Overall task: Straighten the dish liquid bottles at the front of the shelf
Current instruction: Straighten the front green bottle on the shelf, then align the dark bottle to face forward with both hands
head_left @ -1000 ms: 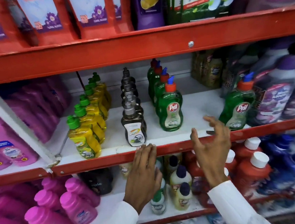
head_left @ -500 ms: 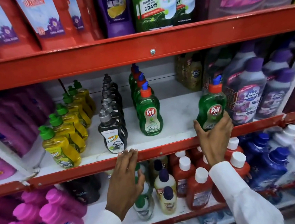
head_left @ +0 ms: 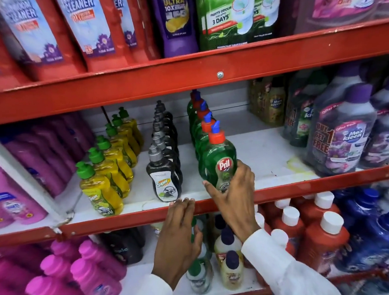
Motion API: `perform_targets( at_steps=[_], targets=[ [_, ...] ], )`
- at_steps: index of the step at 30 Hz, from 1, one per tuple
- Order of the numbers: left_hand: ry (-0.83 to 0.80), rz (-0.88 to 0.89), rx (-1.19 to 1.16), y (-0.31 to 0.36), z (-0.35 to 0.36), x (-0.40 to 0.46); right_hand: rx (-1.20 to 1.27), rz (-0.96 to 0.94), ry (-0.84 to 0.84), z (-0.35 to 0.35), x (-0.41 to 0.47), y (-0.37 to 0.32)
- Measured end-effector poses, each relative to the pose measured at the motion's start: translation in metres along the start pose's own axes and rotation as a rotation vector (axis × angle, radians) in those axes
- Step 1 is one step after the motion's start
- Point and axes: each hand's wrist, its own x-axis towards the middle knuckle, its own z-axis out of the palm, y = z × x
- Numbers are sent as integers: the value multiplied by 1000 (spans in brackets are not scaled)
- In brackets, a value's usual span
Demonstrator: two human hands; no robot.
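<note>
Three rows of dish liquid bottles run front to back on the middle white shelf (head_left: 267,162): yellow ones with green caps (head_left: 100,189), black ones with grey caps (head_left: 164,180), and green Pril ones with orange caps. My right hand (head_left: 233,195) grips the front green Pril bottle (head_left: 220,159) at its lower part, at the head of the green row, upright near the shelf's front. My left hand (head_left: 179,234) rests with flat fingers on the red front rail (head_left: 124,219), just below the front black bottle, holding nothing.
Large purple-capped cleaner bottles (head_left: 344,140) stand at the shelf's right, pink bottles (head_left: 14,203) at the left behind a white divider. A yellowish stain (head_left: 295,165) marks the bare shelf right of the green row. Red, blue, pink and small bottles fill the shelf below.
My right hand carried the lone green Pril bottle from the right part of the shelf leftward to the front of the green row. The view shifted closer; my left hand stayed on the rail.
</note>
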Motion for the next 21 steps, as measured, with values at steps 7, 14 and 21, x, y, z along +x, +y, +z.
perform_targets(
  at_steps=[7,14,21],
  targets=[
    [6,4,12,1,-3,2,-62,1,-31,3,5,-4],
    [86,-43,-52,11,-8,18,54,2,-220,-16,6,10],
    [71,-189,-367,26,-15,51,106,-48,-506,-47,29,38]
  ],
)
